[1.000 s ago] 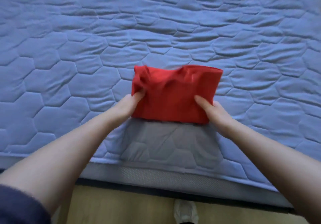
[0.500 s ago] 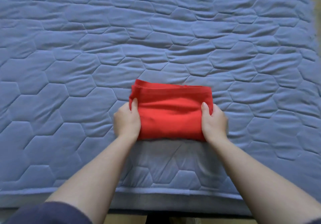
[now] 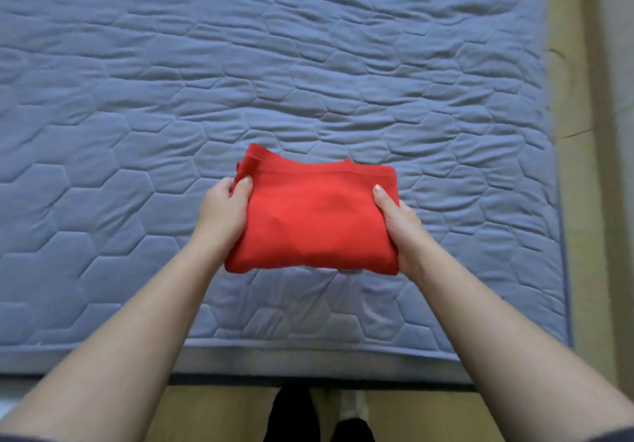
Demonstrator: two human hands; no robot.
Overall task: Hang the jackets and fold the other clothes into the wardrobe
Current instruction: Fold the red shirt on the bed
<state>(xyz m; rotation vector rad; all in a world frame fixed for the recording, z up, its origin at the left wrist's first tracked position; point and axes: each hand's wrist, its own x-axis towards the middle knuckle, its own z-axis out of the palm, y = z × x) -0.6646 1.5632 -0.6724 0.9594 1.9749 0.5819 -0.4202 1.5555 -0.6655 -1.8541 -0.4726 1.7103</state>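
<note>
Blue-grey quilted mattress (image 3: 137,105) stitched in hexagons fills most of the view, with pale wooden floor (image 3: 566,201) along its 3 o'clock side and below its near edge at 6 o'clock.

Just below centre, a red folded garment (image 3: 319,222) is held between both hands. The left hand (image 3: 223,215) grips its 9 o'clock edge and the right hand (image 3: 401,232) grips its 3 o'clock edge. Each has a thumb laid on top and the fingers tucked under. The near edge casts a shadow on the quilt, so that side looks raised. Whether the far edge touches the mattress cannot be told.

This looks like a light, soft knit with no stiffness of its own. It would likely sag in the middle and shed its folds if gripped by one corner. Holding it as it is now, at both short edges with fingers spread beneath, or on a flat palm with the other hand on top, should keep the packet square. Layers bunch loosely at its 11 o'clock corner, the place most likely to slip open.

The fingers under the cloth are hidden. What kind of garment it is cannot be made out from the folded shape. No wardrobe, jackets or other clothes are in view. At 6 o'clock a dark trouser leg (image 3: 291,417) and a pale foot (image 3: 350,407) are partly cut off and blurred.
</note>
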